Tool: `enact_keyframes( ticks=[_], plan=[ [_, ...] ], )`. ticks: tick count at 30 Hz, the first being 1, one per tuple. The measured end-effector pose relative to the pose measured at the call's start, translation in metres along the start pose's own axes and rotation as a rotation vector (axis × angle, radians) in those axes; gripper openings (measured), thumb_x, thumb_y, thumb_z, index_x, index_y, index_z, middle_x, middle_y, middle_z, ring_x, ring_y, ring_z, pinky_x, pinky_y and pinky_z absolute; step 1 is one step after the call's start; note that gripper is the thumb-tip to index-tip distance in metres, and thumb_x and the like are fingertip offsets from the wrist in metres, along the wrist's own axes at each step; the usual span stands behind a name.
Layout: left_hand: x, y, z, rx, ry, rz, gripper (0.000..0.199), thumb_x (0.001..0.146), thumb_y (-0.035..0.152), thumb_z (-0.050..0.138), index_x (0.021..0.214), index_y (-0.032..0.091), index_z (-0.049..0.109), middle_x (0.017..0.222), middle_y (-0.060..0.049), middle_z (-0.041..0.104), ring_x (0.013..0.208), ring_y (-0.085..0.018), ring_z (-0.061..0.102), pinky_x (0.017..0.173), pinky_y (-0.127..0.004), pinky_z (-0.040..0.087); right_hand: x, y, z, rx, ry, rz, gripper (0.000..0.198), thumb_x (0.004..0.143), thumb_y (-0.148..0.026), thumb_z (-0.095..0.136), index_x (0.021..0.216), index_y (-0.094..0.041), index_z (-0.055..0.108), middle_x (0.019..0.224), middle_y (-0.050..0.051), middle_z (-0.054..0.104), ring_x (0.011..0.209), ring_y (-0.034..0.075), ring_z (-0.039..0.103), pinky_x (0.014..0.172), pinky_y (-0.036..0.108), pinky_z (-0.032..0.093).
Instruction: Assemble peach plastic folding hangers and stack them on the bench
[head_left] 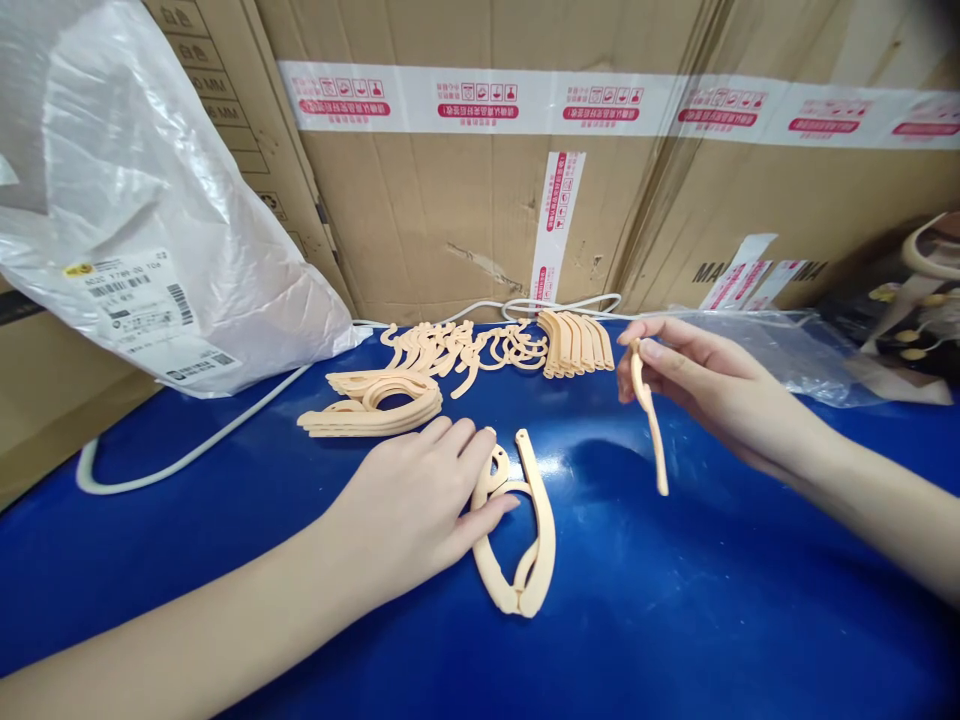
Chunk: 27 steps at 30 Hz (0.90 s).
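Observation:
A beige plastic folding hanger (546, 520) lies on the blue tabletop, its two curved arms joined at the near end. My left hand (420, 490) grips its left arm, with the fingers over the top and the thumb along the inner side. To the right, my right hand (686, 365) pinches a slim, curved beige hanger piece (651, 420) by its upper end between thumb and fingers. That piece hangs down, apart from the hanger. Behind my left hand sits a stack of folded beige hangers (375, 415).
Loose beige hooks (435, 345) lie in a heap at the back, beside a row of curved hanger arms (574, 343). A white cable (187, 475) runs along the left and back. A large plastic bag (172, 200) stands left; cardboard boxes (450, 200) wall the rear. Clear plastic (787, 355) lies at right.

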<state>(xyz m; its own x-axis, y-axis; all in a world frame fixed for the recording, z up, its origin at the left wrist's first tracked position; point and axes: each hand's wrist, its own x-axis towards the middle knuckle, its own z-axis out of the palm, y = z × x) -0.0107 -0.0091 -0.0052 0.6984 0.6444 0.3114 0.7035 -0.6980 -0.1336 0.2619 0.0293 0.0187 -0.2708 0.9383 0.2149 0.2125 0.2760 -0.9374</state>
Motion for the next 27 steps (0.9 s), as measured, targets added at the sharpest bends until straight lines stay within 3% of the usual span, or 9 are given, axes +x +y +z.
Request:
enact_keyframes(
  ticks=[3, 6, 9, 11, 15, 19, 27],
  plan=[
    [0.007, 0.002, -0.005, -0.027, -0.128, -0.03, 0.028, 0.09, 0.039, 0.054, 0.101, 0.013, 0.06, 0.09, -0.007, 0.063, 0.084, -0.025, 0.062, 0.065, -0.035, 0.05, -0.009, 0.005, 0.004, 0.044, -0.036, 0.084, 0.021, 0.092, -0.039, 0.052, 0.104, -0.022, 0.053, 0.071, -0.003, 0.052, 0.054, 0.01, 0.053, 0.051, 0.024, 0.047],
    [0.017, 0.001, -0.006, -0.027, -0.234, -0.007, 0.019, 0.09, 0.027, 0.052, 0.102, 0.014, 0.06, 0.09, -0.006, 0.061, 0.085, -0.024, 0.06, 0.067, -0.035, 0.049, -0.013, 0.009, 0.009, -0.017, -0.12, 0.123, 0.027, 0.093, -0.042, 0.049, 0.107, -0.02, 0.053, 0.063, -0.006, 0.043, 0.043, 0.006, 0.036, 0.036, 0.019, 0.028],
    [0.027, -0.006, 0.001, 0.022, -0.26, 0.101, 0.021, 0.089, 0.018, 0.053, 0.109, 0.013, 0.058, 0.096, -0.007, 0.062, 0.091, -0.025, 0.059, 0.073, -0.036, 0.048, -0.016, 0.012, 0.014, -0.212, -0.214, 0.085, 0.031, 0.093, -0.045, 0.048, 0.11, -0.019, 0.054, 0.063, -0.006, 0.044, 0.048, 0.007, 0.036, 0.042, 0.019, 0.03],
    [0.033, -0.012, 0.007, 0.044, -0.24, 0.163, 0.033, 0.086, 0.01, 0.055, 0.119, 0.012, 0.054, 0.102, -0.007, 0.063, 0.096, -0.025, 0.058, 0.076, -0.035, 0.048, -0.018, 0.014, 0.017, -0.453, -0.263, 0.019, 0.035, 0.091, -0.047, 0.051, 0.112, -0.02, 0.055, 0.061, -0.005, 0.047, 0.05, 0.009, 0.041, 0.046, 0.021, 0.032],
    [0.042, -0.023, 0.011, 0.021, -0.22, 0.166, 0.047, 0.085, 0.001, 0.052, 0.13, 0.015, 0.047, 0.11, -0.006, 0.062, 0.098, -0.022, 0.059, 0.075, -0.03, 0.048, -0.022, 0.019, 0.02, -0.829, -0.333, -0.133, 0.033, 0.093, -0.042, 0.047, 0.114, -0.02, 0.059, 0.073, 0.001, 0.062, 0.063, 0.015, 0.058, 0.057, 0.026, 0.043],
    [0.048, -0.029, 0.008, 0.003, -0.205, 0.125, 0.041, 0.087, 0.002, 0.049, 0.127, 0.013, 0.05, 0.11, -0.008, 0.062, 0.097, -0.021, 0.061, 0.073, -0.029, 0.048, -0.022, 0.024, 0.023, -0.922, -0.344, -0.265, 0.038, 0.1, -0.031, 0.03, 0.127, -0.017, 0.053, 0.105, 0.01, 0.064, 0.092, 0.021, 0.064, 0.079, 0.035, 0.05],
    [0.044, -0.03, 0.006, 0.041, -0.197, 0.126, 0.048, 0.087, 0.002, 0.045, 0.133, 0.017, 0.047, 0.108, -0.006, 0.064, 0.095, -0.019, 0.063, 0.07, -0.026, 0.047, -0.02, 0.027, 0.026, -0.978, -0.352, -0.325, 0.043, 0.1, -0.031, 0.027, 0.135, -0.015, 0.048, 0.102, 0.012, 0.061, 0.09, 0.022, 0.063, 0.077, 0.036, 0.054]
  ],
)
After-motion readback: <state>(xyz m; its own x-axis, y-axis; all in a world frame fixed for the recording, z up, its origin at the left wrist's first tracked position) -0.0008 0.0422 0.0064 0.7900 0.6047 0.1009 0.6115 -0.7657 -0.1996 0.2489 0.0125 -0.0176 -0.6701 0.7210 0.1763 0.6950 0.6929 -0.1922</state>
